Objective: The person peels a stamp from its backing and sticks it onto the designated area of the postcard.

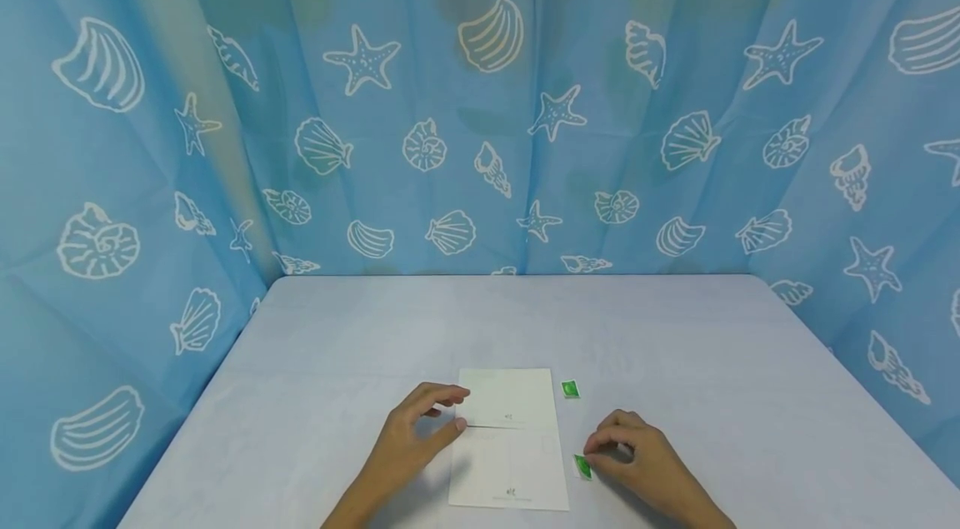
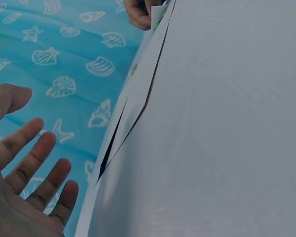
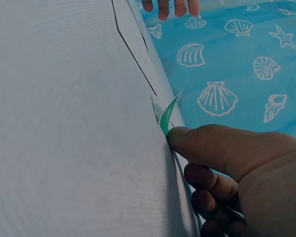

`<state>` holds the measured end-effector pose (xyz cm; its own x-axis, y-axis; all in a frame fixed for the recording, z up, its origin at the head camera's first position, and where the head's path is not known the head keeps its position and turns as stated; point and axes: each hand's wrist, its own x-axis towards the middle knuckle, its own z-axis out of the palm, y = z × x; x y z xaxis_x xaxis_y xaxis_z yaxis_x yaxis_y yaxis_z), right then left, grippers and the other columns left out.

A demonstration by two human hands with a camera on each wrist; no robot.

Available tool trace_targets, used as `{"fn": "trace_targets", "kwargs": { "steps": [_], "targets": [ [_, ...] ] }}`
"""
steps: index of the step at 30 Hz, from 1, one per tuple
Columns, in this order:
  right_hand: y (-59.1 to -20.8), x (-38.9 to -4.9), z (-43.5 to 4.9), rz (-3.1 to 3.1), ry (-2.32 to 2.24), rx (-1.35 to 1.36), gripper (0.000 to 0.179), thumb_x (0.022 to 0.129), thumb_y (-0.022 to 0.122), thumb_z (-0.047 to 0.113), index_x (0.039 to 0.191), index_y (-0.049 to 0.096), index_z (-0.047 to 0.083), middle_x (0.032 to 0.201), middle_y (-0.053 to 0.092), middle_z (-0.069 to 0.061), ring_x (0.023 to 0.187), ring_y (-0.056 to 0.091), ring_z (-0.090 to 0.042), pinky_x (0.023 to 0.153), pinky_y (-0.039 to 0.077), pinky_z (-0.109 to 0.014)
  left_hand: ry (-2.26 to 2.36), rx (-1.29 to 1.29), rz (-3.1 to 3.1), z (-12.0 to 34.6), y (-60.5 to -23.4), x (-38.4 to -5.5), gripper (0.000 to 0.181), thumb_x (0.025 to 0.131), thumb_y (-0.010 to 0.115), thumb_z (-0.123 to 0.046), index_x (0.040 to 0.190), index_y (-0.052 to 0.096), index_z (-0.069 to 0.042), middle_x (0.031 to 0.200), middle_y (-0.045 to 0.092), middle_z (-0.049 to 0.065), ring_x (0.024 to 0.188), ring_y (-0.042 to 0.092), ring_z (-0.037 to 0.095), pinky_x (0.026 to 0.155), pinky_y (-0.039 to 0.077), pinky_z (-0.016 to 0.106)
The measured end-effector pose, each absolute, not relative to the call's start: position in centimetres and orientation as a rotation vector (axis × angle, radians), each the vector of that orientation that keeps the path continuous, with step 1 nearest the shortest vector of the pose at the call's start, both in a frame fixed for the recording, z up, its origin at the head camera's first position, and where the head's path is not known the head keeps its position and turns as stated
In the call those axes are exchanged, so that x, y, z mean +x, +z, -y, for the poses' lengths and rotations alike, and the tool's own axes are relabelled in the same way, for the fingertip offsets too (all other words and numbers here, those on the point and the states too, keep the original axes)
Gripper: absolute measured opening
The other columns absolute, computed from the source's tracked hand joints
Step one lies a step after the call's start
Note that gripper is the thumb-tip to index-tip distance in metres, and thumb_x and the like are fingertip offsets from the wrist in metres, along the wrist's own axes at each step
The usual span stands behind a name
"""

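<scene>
Fingers of your right hand [image 1: 647, 466] pinch the small green sticker [image 1: 582, 467] right at their tips; a pale layer [image 3: 156, 109] splays away from the green one, ahead of your thumb. Pull crookedly there and the thin piece would probably crease or tear — and if one face is tacky, it could cling to your thumb. Your left hand [image 1: 402, 434] has its fingers loosely spread, gripping nothing, by the left edge of the upper card [image 1: 517, 396]; the lower card [image 1: 517, 466] lies just nearer you than that thumb tip. Neither card seems held down, so a low fingertip or wrist could nudge one and widen the dark gap [image 1: 486, 427] between them. Mind the second green sticker [image 1: 571, 389] beyond your right fingertips — a careless knuckle might sweep it across the table [image 1: 337, 329].
</scene>
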<state>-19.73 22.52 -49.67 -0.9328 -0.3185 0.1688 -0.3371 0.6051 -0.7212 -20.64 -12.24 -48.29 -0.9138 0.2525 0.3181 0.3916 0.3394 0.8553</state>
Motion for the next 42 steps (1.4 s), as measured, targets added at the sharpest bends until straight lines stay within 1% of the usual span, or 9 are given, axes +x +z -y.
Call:
{"fn": "trace_targets", "kwargs": {
  "steps": [8,13,18,22,26,30,35,39,42],
  "targets": [
    [-49.44,-19.76,-22.36,2.811,1.249,0.57,0.014,0.084,0.079,0.044,0.091,0.073,0.033,0.096,0.059,0.017,0.097,0.052,-0.007,0.092,0.05,-0.032,-1.626,-0.585,2.483,12.34,-48.15,-20.67,0.033,0.094,0.072,-0.025,0.126,0.066,-0.031,0.121,0.061,-0.013,0.114,0.057,0.016,0.098,0.047,0.04],
    [-49.59,-19.54,-22.36,2.804,1.154,0.714,0.026,0.079,0.081,0.051,0.1,0.071,0.038,0.103,0.055,0.018,0.101,0.044,-0.008,0.091,0.038,-0.044,-1.615,-0.59,2.484,12.31,-48.21,-20.68,0.032,0.095,0.072,-0.025,0.126,0.067,-0.028,0.121,0.061,-0.014,0.114,0.057,0.019,0.098,0.047,0.041],
    [-49.8,-19.36,-22.33,2.794,1.125,0.756,0.028,0.077,0.083,0.05,0.099,0.069,0.041,0.107,0.053,0.019,0.103,0.042,-0.007,0.088,0.031,-0.045,-1.606,-0.6,2.479,12.28,-48.3,-20.69,0.03,0.095,0.072,-0.024,0.124,0.067,-0.031,0.121,0.061,-0.015,0.114,0.057,0.017,0.097,0.048,0.042],
    [-49.85,-19.26,-22.26,2.762,1.12,0.77,0.023,0.079,0.083,0.046,0.095,0.068,0.041,0.107,0.053,0.019,0.104,0.043,-0.007,0.088,0.033,-0.045,-1.606,-0.604,2.477,12.25,-48.28,-20.69,0.031,0.095,0.072,-0.023,0.123,0.066,-0.033,0.121,0.061,-0.014,0.114,0.057,0.014,0.097,0.048,0.041],
    [-49.78,-19.32,-22.23,2.681,1.085,0.793,0.017,0.081,0.083,0.04,0.088,0.067,0.041,0.104,0.054,0.019,0.102,0.045,-0.007,0.087,0.039,-0.04,-1.604,-0.607,2.48,12.22,-48.22,-20.67,0.03,0.095,0.072,-0.024,0.123,0.067,-0.03,0.121,0.061,-0.014,0.113,0.057,0.015,0.096,0.048,0.041],
    [-49.59,-19.52,-22.21,2.585,1.081,0.801,0.023,0.082,0.084,0.026,0.084,0.066,0.039,0.102,0.058,0.017,0.1,0.049,-0.008,0.089,0.046,-0.03,-1.601,-0.612,2.48,12.23,-48.16,-20.65,0.029,0.095,0.072,-0.024,0.123,0.068,-0.028,0.121,0.061,-0.014,0.113,0.057,0.012,0.097,0.048,0.042],
    [-49.49,-19.65,-22.26,2.543,1.076,0.725,0.031,0.079,0.086,0.013,0.084,0.067,0.036,0.102,0.062,0.013,0.102,0.054,-0.008,0.093,0.047,-0.021,-1.596,-0.621,2.477,12.22,-48.14,-20.65,0.028,0.095,0.072,-0.024,0.122,0.068,-0.027,0.121,0.061,-0.013,0.113,0.057,0.011,0.096,0.048,0.044],
    [-49.38,-19.7,-22.29,2.557,1.118,0.653,0.027,0.081,0.084,0.014,0.086,0.068,0.036,0.103,0.063,0.013,0.103,0.057,-0.008,0.095,0.048,-0.022,-1.596,-0.621,2.48,12.19,-48.15,-20.6,0.028,0.095,0.072,-0.023,0.122,0.069,-0.023,0.12,0.061,-0.014,0.113,0.057,0.013,0.096,0.049,0.044],
    [-49.17,-19.66,-22.3,2.564,1.204,0.591,0.02,0.085,0.082,0.02,0.088,0.069,0.035,0.105,0.065,0.011,0.101,0.059,-0.008,0.091,0.05,-0.025,-1.597,-0.628,2.477,12.13,-48.12,-20.55,0.028,0.095,0.072,-0.022,0.122,0.069,-0.021,0.12,0.062,-0.014,0.112,0.058,0.016,0.095,0.049,0.043]
  ]
}}
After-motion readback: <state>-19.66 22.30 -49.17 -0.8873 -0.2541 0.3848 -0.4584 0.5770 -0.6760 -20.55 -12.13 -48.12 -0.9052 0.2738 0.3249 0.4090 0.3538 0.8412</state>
